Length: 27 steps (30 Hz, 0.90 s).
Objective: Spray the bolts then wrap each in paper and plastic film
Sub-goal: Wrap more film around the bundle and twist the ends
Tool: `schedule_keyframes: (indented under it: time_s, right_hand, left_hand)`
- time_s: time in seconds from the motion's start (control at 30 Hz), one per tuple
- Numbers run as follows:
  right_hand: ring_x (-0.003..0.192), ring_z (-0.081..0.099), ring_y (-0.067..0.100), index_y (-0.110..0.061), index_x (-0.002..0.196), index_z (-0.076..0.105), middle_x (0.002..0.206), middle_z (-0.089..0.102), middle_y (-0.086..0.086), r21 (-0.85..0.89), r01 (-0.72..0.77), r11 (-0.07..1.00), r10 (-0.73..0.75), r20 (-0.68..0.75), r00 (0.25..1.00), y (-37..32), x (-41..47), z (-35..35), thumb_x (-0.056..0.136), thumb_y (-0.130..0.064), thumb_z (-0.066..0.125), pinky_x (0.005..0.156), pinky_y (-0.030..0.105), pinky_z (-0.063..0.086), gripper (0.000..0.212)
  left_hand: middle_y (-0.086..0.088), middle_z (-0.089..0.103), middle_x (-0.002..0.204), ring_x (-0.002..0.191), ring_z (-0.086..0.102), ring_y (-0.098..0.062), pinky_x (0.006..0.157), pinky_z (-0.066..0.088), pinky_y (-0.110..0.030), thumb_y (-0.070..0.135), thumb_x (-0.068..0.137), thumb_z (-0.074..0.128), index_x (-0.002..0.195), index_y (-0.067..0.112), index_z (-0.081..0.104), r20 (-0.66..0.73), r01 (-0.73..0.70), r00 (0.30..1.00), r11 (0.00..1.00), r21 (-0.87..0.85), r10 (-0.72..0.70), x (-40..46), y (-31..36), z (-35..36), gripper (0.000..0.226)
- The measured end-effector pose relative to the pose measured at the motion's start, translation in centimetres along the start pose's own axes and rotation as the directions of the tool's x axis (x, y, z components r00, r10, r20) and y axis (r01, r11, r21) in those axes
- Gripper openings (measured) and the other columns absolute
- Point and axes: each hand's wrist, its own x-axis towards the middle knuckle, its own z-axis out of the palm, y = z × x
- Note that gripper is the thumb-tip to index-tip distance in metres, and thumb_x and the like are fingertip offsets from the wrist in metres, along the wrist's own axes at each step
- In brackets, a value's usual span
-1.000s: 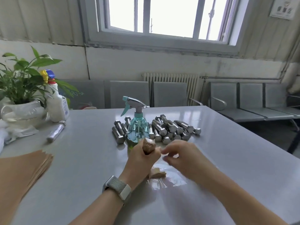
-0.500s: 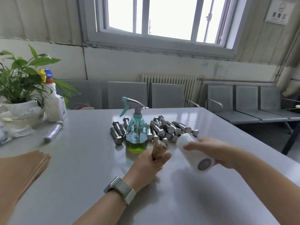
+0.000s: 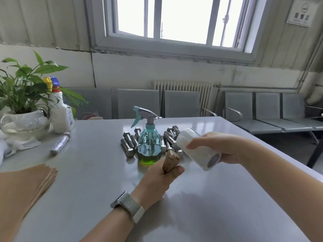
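A bolt wrapped in brown paper (image 3: 171,161) stands tilted, its lower part enclosed by the left fingers (image 3: 176,170), its crumpled top poking above them. A white roll of plastic film (image 3: 195,151) slants in the right fingers (image 3: 196,144). Behind both, bare steel bolts (image 3: 128,147) lie heaped around a teal spray bottle (image 3: 149,145) of green liquid.

You are in a plain waiting room or workplace break area, not a home.
Look past your grey table (image 3: 87,172) and you see rows of linked metal bench seats (image 3: 269,110) along the wall, a ribbed radiator (image 3: 183,91) under a wide window (image 3: 174,20), a posted sign (image 3: 299,13) high on the panelled wall, and a potted plant (image 3: 24,95) with a cleaner bottle (image 3: 61,114) at the table's far corner.
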Motion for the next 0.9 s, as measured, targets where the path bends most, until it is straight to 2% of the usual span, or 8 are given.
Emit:
schedule_keyframes:
  time_s: [0.07,0.17,0.27,0.37,0.5,0.6,0.77,0.9]
  right_hand:
    - [0.079,0.063,0.034,0.0,0.117,0.056,0.095,0.063,0.02,0.113,0.016,0.994,-0.026,0.091,0.995,0.2,-0.5,0.0,0.078,-0.015,0.078,0.079,0.043,0.056,0.047]
    - [0.081,0.069,0.036,-0.006,0.123,0.05,0.1,0.065,0.019,0.172,0.043,0.984,-0.075,0.18,0.981,-0.1,-1.0,0.4,0.066,-0.013,0.078,0.077,0.044,0.058,0.064]
    - [0.087,0.067,0.034,-0.005,0.127,0.049,0.104,0.064,0.021,0.119,0.116,0.986,-0.14,0.219,0.966,-0.6,-1.3,1.9,0.063,-0.015,0.08,0.089,0.055,0.055,0.072]
    - [0.091,0.067,0.031,-0.007,0.126,0.051,0.113,0.063,0.025,0.032,0.198,0.98,-0.2,0.235,0.951,-1.8,-1.5,3.7,0.062,-0.026,0.084,0.095,0.06,0.05,0.074]
    - [0.085,0.067,0.022,-0.011,0.114,0.059,0.1,0.067,0.012,-0.075,0.248,0.966,-0.226,0.224,0.948,-3.3,-1.4,5.4,0.062,-0.049,0.087,0.088,0.042,0.054,0.07]
    - [0.074,0.067,0.013,-0.016,0.106,0.065,0.084,0.07,0.002,-0.098,0.262,0.96,-0.227,0.273,0.935,-4.0,-1.4,6.4,0.062,-0.04,0.087,0.069,0.026,0.053,0.055]
    - [0.081,0.071,0.017,-0.03,0.092,0.065,0.086,0.072,0.0,-0.252,0.386,0.887,-0.325,0.252,0.911,-5.0,-2.0,7.7,0.046,-0.045,0.078,0.073,0.038,0.059,0.05]
    - [0.076,0.054,-0.015,-0.041,0.096,0.043,0.09,0.056,-0.017,-0.493,0.458,0.74,-0.474,0.101,0.875,-5.1,-2.5,9.9,0.045,-0.058,0.08,0.049,0.011,0.046,0.065]
  left_hand:
    - [0.015,0.036,0.056,0.046,0.03,-0.005,0.046,0.029,-0.021,0.067,0.074,0.063,0.084,0.033,0.046,0.007,-0.011,1.0,1.0,0.011,0.011,-0.5,0.4,-1.0,0.039]
    - [0.016,0.041,0.057,0.049,0.033,-0.003,0.046,0.032,-0.017,0.083,0.068,0.054,0.107,0.035,0.04,0.06,-0.034,0.998,0.999,0.037,0.032,-2.2,1.1,-3.0,0.064]
    - [0.016,0.04,0.058,0.05,0.034,-0.001,0.045,0.031,-0.011,0.066,0.08,0.054,0.122,0.044,0.041,0.155,0.052,0.987,0.987,-0.151,-0.028,-4.2,1.8,-5.0,0.05]
    - [0.012,0.041,0.062,0.051,0.035,-0.002,0.045,0.03,-0.012,0.049,0.092,0.054,0.119,0.031,0.056,0.203,0.137,0.974,0.973,-0.184,-0.099,-5.6,1.9,-6.3,0.032]
    - [0.006,0.047,0.066,0.055,0.041,-0.008,0.047,0.035,-0.015,0.039,0.089,0.049,0.106,0.035,0.06,0.209,0.152,0.971,0.975,-0.159,-0.118,-6.7,1.3,-7.1,0.021]
    - [0.0,0.058,0.069,0.052,0.053,-0.018,0.044,0.041,-0.022,0.044,0.089,0.051,0.097,0.043,0.057,0.217,0.17,0.966,0.979,-0.114,-0.143,-6.8,0.8,-7.7,0.01]
    - [0.004,0.046,0.058,0.038,0.033,-0.013,0.037,0.03,-0.018,0.051,0.088,0.056,0.103,0.039,0.056,0.167,0.236,0.964,0.952,-0.193,-0.206,-6.7,0.7,-8.0,0.02]
    - [0.005,0.041,0.06,0.042,0.024,-0.011,0.04,0.021,-0.013,0.045,0.097,0.054,0.099,0.033,0.055,0.073,0.286,0.958,0.919,-0.271,-0.277,-6.3,0.4,-8.1,0.012]
